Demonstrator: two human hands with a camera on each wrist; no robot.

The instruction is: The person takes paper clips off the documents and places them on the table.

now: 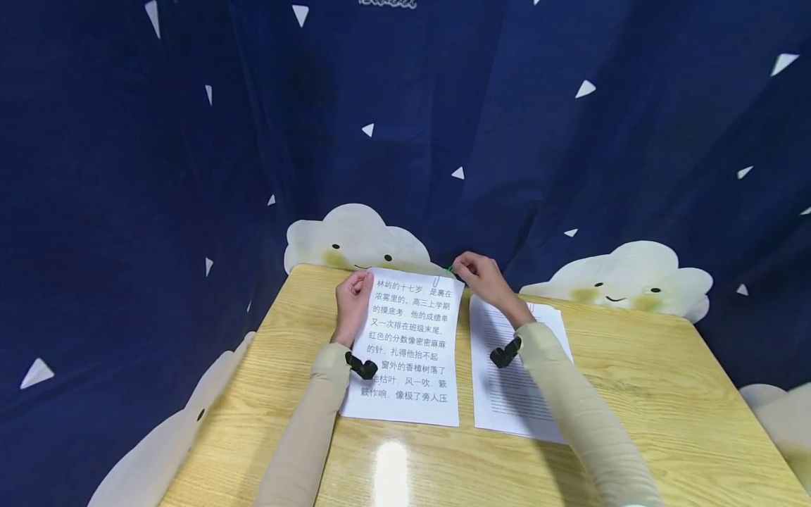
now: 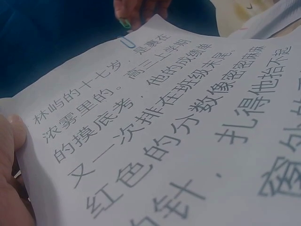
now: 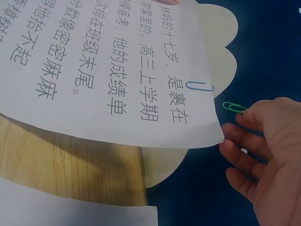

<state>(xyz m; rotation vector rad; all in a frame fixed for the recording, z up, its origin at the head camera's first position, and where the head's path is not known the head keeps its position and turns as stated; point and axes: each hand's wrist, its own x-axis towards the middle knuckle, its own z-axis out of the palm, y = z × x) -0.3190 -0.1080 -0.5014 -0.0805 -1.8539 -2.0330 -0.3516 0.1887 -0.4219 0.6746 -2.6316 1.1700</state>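
A white printed sheet (image 1: pixel 405 411) with large Chinese characters is raised at its top edge over the table. My left hand (image 1: pixel 352 306) pinches its upper left edge between thumb and fingers. On the top edge, toward the right corner, sits a blue paper clip (image 3: pixel 200 86). A green paper clip (image 3: pixel 233 107) is pinched by thumb and index finger of my right hand (image 3: pixel 277 150), just beyond that edge and apart from the sheet. The right hand's other fingers are bent close to the sheet's corner. In the left wrist view, only part of the left hand (image 2: pixel 14 165) shows.
To the right, a second paper (image 1: pixel 513 415) with small print lies on the wooden table (image 1: pixel 659 394), partly under my right forearm. A reddish clip (image 1: pixel 531 308) is at its top edge. A dark blue curtain (image 1: pixel 405 141) with cloud shapes hangs behind the table.
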